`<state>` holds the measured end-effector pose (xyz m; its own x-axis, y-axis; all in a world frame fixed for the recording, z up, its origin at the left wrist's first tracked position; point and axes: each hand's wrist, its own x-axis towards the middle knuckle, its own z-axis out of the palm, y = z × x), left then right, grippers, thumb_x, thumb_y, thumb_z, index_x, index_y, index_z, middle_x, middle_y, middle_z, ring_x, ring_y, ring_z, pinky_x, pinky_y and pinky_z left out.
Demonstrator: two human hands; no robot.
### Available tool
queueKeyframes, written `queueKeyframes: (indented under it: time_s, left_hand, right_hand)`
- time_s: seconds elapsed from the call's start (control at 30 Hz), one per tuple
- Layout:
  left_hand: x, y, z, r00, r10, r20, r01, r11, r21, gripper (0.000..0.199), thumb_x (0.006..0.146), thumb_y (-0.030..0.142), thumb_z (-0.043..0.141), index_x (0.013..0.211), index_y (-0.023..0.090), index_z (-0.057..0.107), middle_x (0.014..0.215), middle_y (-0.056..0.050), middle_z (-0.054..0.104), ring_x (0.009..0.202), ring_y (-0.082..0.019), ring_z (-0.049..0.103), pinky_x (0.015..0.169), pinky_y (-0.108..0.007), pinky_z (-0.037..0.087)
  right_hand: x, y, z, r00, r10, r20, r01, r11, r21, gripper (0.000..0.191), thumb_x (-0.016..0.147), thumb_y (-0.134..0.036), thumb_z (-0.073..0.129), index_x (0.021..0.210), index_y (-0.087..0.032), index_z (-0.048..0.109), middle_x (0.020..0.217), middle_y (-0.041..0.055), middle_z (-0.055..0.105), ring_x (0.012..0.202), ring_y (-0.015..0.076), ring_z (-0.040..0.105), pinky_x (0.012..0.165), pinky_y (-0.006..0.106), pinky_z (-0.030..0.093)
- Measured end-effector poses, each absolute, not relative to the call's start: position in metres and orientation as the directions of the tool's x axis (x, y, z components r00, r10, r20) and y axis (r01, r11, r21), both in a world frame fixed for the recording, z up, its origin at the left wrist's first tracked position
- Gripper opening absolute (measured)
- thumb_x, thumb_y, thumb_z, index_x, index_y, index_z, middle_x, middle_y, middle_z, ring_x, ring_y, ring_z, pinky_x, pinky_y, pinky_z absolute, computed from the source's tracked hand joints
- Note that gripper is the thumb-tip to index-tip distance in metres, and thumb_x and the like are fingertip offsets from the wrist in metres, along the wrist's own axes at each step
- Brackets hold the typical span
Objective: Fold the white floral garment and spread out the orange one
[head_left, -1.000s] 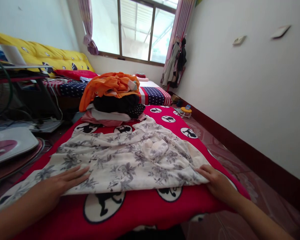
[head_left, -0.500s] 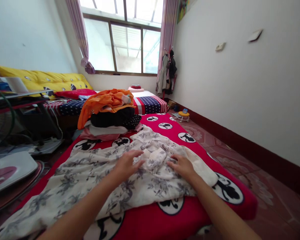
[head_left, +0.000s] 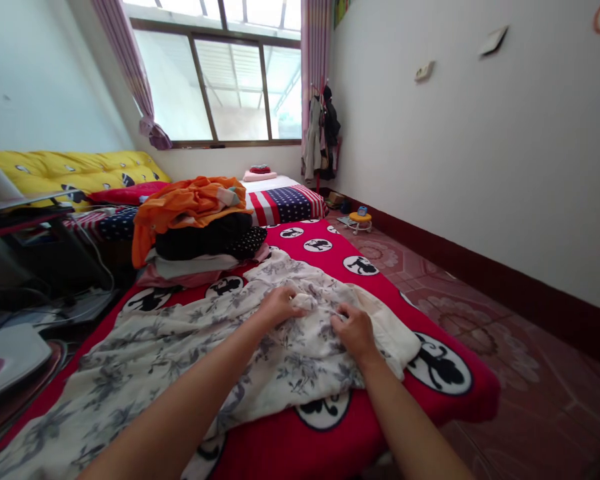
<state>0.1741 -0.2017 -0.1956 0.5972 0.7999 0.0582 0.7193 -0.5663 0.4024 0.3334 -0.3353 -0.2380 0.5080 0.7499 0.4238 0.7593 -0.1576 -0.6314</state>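
The left hand [head_left: 280, 307] and right hand [head_left: 355, 333] are both curled, pinching up folds of the floral cloth [head_left: 290, 363] near the middle of the red mattress [head_left: 380, 293]. The cloth lies rumpled and unfolded, spreading toward the mattress's near left corner. Beyond its far edge sits a stack of clothes [head_left: 203, 245], topped by an orange garment [head_left: 190, 207].
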Motion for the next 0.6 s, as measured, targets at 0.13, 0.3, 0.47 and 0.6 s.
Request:
queueKeyframes:
  time_s: [0.13,0.3,0.47,0.6]
  left_hand:
    - [0.171,-0.200,-0.205,0.541,0.826,0.156,0.701,-0.546,0.458,0.038,0.072,0.044,0.070,0.101,0.019,0.068,0.083,-0.002,0.068,0.078,-0.020,0.063,0.069,-0.027,0.045]
    - [0.148,-0.210,-0.215,0.402,0.772,0.492,0.629,-0.623,0.464,0.039,0.082,0.029,0.063,0.118,0.017,0.058,0.105,-0.010,0.063,0.100,-0.024,0.059,0.090,-0.038,0.046]
    - [0.080,-0.242,-0.220,0.520,0.631,0.576,0.542,-0.765,0.348,0.034,0.089,0.028,0.053,0.122,0.021,0.055,0.128,-0.010,0.052,0.121,-0.024,0.050,0.105,-0.041,0.040]
    - [0.000,-0.271,-0.240,0.589,0.669,0.454,0.655,-0.724,0.217,0.046,0.089,0.035,0.052,0.134,0.025,0.049,0.146,-0.010,0.040,0.131,-0.028,0.043,0.108,-0.044,0.038]
  right_hand:
    - [0.334,-0.339,-0.238,0.583,0.680,0.445,0.748,-0.237,-0.620,0.010,0.069,-0.024,0.054,0.060,-0.022,0.052,0.052,-0.0023,0.050,0.055,0.0141,0.045,0.056,0.027,0.027]
    - [0.333,-0.343,-0.235,0.616,0.675,0.407,0.749,-0.341,-0.568,0.007,0.070,-0.023,0.054,0.064,-0.022,0.053,0.055,-0.0020,0.051,0.056,0.0135,0.045,0.054,0.027,0.022]
    - [0.334,-0.343,-0.235,0.616,0.697,0.366,0.745,-0.365,-0.558,0.005,0.071,-0.022,0.054,0.074,-0.023,0.059,0.060,-0.0016,0.058,0.059,0.0159,0.052,0.055,0.026,0.027]
    - [0.338,-0.346,-0.231,0.517,0.680,0.520,0.836,-0.271,-0.476,0.015,0.073,-0.019,0.055,0.086,-0.022,0.063,0.080,0.0031,0.067,0.077,0.0209,0.060,0.067,0.029,0.040]
